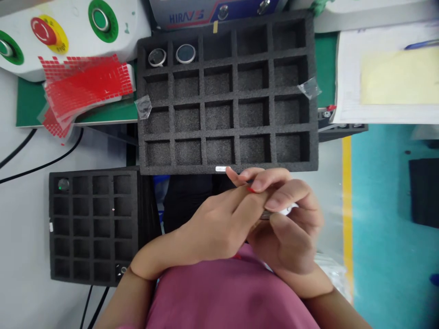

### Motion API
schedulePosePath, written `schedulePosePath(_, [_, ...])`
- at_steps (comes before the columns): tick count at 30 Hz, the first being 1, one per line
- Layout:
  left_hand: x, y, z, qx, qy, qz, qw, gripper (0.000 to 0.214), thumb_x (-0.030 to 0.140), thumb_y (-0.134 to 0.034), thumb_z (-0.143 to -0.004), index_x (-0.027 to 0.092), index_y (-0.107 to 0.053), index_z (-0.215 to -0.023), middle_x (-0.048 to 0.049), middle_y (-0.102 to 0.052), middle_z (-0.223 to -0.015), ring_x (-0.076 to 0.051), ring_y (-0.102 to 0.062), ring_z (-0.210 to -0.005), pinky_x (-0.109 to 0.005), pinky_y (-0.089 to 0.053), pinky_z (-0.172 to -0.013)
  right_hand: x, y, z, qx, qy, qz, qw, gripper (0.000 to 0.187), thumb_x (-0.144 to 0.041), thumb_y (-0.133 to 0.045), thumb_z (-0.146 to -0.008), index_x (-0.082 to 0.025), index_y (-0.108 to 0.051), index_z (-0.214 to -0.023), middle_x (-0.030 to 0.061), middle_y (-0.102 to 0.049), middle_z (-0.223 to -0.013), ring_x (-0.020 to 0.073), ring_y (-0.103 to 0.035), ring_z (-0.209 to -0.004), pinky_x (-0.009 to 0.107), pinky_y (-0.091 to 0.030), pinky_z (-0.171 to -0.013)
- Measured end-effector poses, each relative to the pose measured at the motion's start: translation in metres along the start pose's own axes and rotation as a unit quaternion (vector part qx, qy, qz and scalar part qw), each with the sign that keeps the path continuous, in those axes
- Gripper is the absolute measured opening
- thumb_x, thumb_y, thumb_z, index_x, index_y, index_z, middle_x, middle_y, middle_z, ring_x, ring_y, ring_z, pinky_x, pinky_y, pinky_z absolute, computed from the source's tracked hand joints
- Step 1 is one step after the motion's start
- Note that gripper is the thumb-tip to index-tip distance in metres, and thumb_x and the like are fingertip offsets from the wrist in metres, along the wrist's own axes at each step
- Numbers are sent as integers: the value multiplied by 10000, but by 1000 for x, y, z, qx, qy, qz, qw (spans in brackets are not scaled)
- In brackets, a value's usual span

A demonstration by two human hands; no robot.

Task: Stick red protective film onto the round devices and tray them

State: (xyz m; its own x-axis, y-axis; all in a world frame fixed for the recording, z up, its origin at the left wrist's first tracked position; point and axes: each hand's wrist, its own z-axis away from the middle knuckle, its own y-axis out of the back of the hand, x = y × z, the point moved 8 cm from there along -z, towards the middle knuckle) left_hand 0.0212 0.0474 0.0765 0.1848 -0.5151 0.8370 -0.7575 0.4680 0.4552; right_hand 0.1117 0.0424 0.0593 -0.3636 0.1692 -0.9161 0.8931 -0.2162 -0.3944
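Note:
My left hand (219, 224) and my right hand (295, 224) meet in front of my chest, just below the large foam tray. Between them sits a small metal-and-white piece (286, 210), largely covered by fingers, so its full shape is hidden. The left fingers curl round it from one side, while the right thumb and fingers close on it from the other. A tiny red sticker (252, 189) shows by the right fingertips, against the left hand. In the large black foam tray (228, 170), two round watch cases, one pale-rimmed (157, 57) and one dark-faced (185, 54), occupy top-left pockets.
Red sticker sheets (89, 87) lie at left below a white control box (75, 18) with a red stop button. A second foam tray (94, 228) is lower left. Papers (353, 91) and a blue pen (421, 45) lie right. Cables hang at left.

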Motion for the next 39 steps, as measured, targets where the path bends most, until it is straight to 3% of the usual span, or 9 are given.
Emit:
schedulePosePath(5, [-10,7,-3,13,93,73,993,136,240,-502,-1010,197,-568,-1121,-56,-727,-956,-181,-711,-821,-268,-576,-718,8,0,5,-50,11,25,998,168,-270,-618,-937,-323,-716,-1064,45,-589,-1139,239,-623,-1139,471,-599,-998])
schedulePosePath(8, [-12,8,-1,11,120,97,988,143,256,-515,-1009,188,-568,-1124,-70,-744,-1058,-181,-732,-858,-257,-582,-723,12,3,9,-44,-4,53,998,216,-220,-583,-959,-317,-709,-1106,63,-572,-1183,264,-617,-1160,483,-624,-945])
schedulePosePath(10, [-13,7,1,13,125,91,988,139,270,-498,-1019,181,-565,-1103,-69,-751,-1013,-175,-733,-818,-249,-581,-703,12,3,11,-41,-6,57,998,220,-200,-565,-966,-297,-707,-1102,71,-537,-1220,280,-613,-1178,502,-630,-937])
schedulePosePath(16, [-7,5,3,19,97,41,994,90,222,-472,-1023,174,-548,-1017,-29,-704,-816,-135,-702,-691,-205,-571,-640,4,1,12,-28,93,13,995,211,-150,-553,-949,-204,-707,-1082,53,-459,-1065,229,-645,-1073,436,-679,-870])
schedulePosePath(24, [4,4,1,24,34,-57,997,169,223,-408,-1042,164,-540,-1130,-92,-730,-983,-210,-740,-913,-293,-612,-787,14,3,6,-26,55,-27,998,123,-250,-636,-925,-268,-717,-1016,54,-503,-1089,209,-638,-988,393,-694,-766])
schedulePosePath(33, [4,-1,0,4,45,-55,997,174,173,-365,-1047,145,-534,-1080,-76,-716,-952,-169,-724,-855,-266,-604,-777,18,4,11,61,44,-72,995,164,-159,-547,-840,-230,-687,-889,40,-498,-984,186,-607,-936,363,-687,-743])
schedulePosePath(39, [8,-4,0,-16,15,-102,995,275,219,-315,-1060,117,-561,-1132,-109,-732,-950,-184,-724,-789,-273,-590,-687,4,-1,12,64,81,-54,993,141,-155,-516,-809,-207,-638,-857,24,-448,-921,157,-578,-888,315,-662,-751])
